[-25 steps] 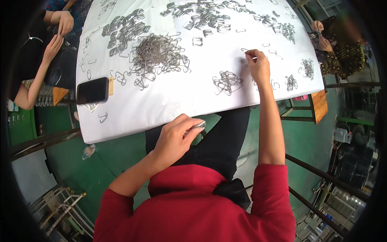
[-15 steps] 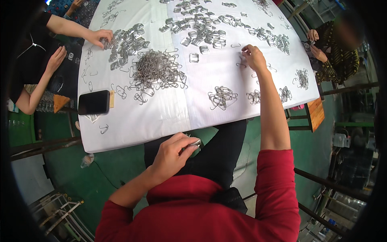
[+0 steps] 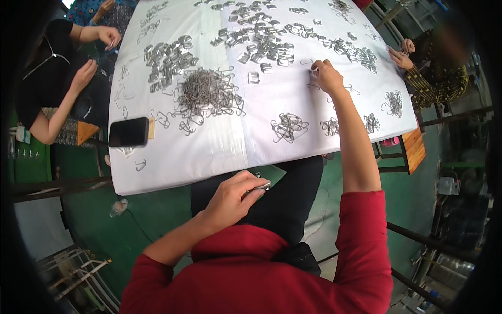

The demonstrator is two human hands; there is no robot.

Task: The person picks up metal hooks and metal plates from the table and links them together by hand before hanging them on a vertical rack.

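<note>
Over my lap, my left hand [image 3: 230, 198] grips a small shiny metal buckle [image 3: 265, 186] between thumb and fingers. My right hand [image 3: 329, 77] is stretched over the right part of the table, its fingers bent and drawn together at the surface. What lies between those fingertips, if anything, is too small to tell. A bent wire hook [image 3: 306, 62] lies just left of them, and another wire hook [image 3: 312, 86] lies just below. Left of the middle is a large heap of wire hooks [image 3: 201, 91]. Square metal buckles [image 3: 269, 51] are spread beyond, with a single buckle [image 3: 253, 78] apart from them.
The white-covered table [image 3: 209, 162] carries small hook piles [image 3: 289, 127] near its front edge and a black phone [image 3: 129, 132] at left. Another buckle group [image 3: 170, 57] lies far left. Co-workers sit at both sides; a wooden stool [image 3: 413, 149] stands at right.
My right hand has barely moved, and my left hand has shifted slightly right with the buckle. The left co-worker's hand has drawn back from the buckles on the table.
</note>
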